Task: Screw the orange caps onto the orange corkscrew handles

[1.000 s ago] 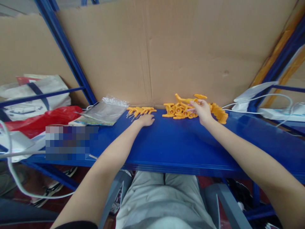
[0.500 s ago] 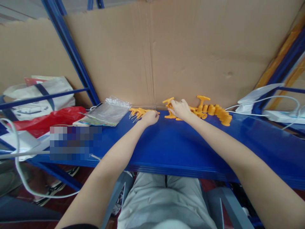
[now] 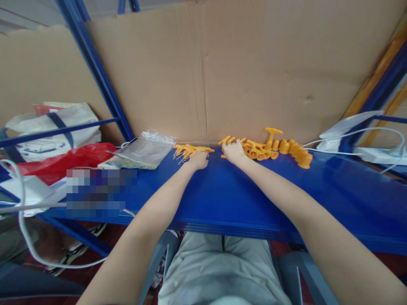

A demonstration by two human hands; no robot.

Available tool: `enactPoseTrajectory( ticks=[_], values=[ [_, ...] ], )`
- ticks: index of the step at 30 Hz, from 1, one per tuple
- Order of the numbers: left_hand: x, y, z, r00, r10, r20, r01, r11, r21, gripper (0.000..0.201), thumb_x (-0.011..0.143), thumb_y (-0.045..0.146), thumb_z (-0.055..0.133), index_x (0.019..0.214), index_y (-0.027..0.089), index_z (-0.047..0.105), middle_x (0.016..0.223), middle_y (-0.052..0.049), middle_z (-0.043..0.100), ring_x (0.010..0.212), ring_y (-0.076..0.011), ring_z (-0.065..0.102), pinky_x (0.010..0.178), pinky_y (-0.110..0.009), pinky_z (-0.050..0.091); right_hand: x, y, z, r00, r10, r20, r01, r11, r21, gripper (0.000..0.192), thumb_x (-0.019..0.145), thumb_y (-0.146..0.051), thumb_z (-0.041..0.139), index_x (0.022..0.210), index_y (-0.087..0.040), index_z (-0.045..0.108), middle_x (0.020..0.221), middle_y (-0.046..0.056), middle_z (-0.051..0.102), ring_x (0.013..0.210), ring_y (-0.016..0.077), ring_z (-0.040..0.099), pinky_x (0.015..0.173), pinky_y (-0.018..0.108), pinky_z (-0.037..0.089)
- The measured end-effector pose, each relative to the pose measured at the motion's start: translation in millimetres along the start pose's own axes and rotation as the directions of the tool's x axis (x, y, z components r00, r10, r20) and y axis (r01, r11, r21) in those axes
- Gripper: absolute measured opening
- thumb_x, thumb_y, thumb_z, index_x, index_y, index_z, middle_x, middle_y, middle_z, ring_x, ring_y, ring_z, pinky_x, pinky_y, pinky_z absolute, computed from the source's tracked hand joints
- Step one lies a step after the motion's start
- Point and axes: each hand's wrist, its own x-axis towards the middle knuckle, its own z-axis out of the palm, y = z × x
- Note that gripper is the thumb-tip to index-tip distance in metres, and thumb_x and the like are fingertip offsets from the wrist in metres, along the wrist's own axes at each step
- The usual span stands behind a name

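Note:
Several yellow T-handled corkscrews (image 3: 187, 150) with bare metal spirals lie in a bunch near the cardboard. My left hand (image 3: 199, 161) rests at the right end of this bunch, its fingers curled; what they hold, if anything, is hidden. Further right, yellow corkscrews fitted with round sleeves (image 3: 261, 155) lie side by side, open ends toward me. My right hand (image 3: 234, 151) is at the left end of that row, its bent fingers around a corkscrew partly covered by the hand. One sleeved corkscrew (image 3: 272, 134) stands upright behind the row.
Several yellow sleeves (image 3: 295, 151) stand in a line on the blue shelf (image 3: 222, 195). A cardboard sheet (image 3: 254, 63) closes off the back. To the left are a clear plastic bag (image 3: 148, 150), a red bag (image 3: 76, 159) and a white cable (image 3: 23, 228).
My right hand has moved left and down, and the corkscrew that stood upright by it now lies low in the row. My left hand has shifted slightly down and left.

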Motion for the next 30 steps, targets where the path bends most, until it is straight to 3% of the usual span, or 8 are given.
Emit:
enactPoseTrajectory(
  ticks=[10,16,25,30],
  values=[
    [6.4,-0.7,4.9,0.999,-0.029,-0.045,0.025,0.996,-0.083,0.035,0.082,0.011,0.049,0.098,0.017,0.079,0.110,-0.010,0.078,0.108,-0.0247,0.071,0.100,-0.035,0.054,-4.6,6.9,-5.7,0.989,0.019,0.148,-0.024,0.999,0.031,0.039,0.096,-0.020,0.049,0.132,-0.009,0.062,0.127,0.024,0.069,0.121,0.0348,0.065,0.111,0.060,0.030],
    [6.8,-1.2,5.9,0.998,0.036,-0.049,-0.042,0.990,-0.135,0.040,0.076,0.005,0.052,0.101,0.020,0.079,0.109,-0.007,0.078,0.106,-0.0255,0.072,0.097,-0.037,0.056,-3.7,8.2,0.2,0.996,0.029,0.087,-0.034,0.998,0.059,0.042,0.098,-0.025,0.050,0.136,-0.008,0.059,0.130,0.025,0.067,0.119,0.0345,0.066,0.113,0.060,0.028],
    [1.8,4.6,-0.5,0.996,0.079,-0.041,-0.084,0.984,-0.155,0.031,0.078,0.002,0.054,0.088,0.019,0.077,0.101,-0.007,0.079,0.100,-0.0250,0.072,0.093,-0.036,0.057,-1.8,3.0,-6.8,0.994,0.021,0.103,-0.027,0.998,0.060,0.039,0.099,-0.032,0.051,0.122,-0.006,0.069,0.122,0.026,0.071,0.115,0.0339,0.067,0.108,0.053,0.032],
    [2.3,4.9,-0.1,0.995,0.092,-0.045,-0.098,0.984,-0.150,0.026,0.080,0.004,0.055,0.085,0.019,0.075,0.102,-0.008,0.076,0.103,-0.0245,0.070,0.096,-0.035,0.054,2.2,-3.6,-1.5,0.997,0.045,0.060,-0.049,0.996,0.069,0.043,0.098,-0.032,0.051,0.131,-0.008,0.063,0.121,0.025,0.071,0.115,0.0344,0.067,0.106,0.053,0.031]
  ],
)
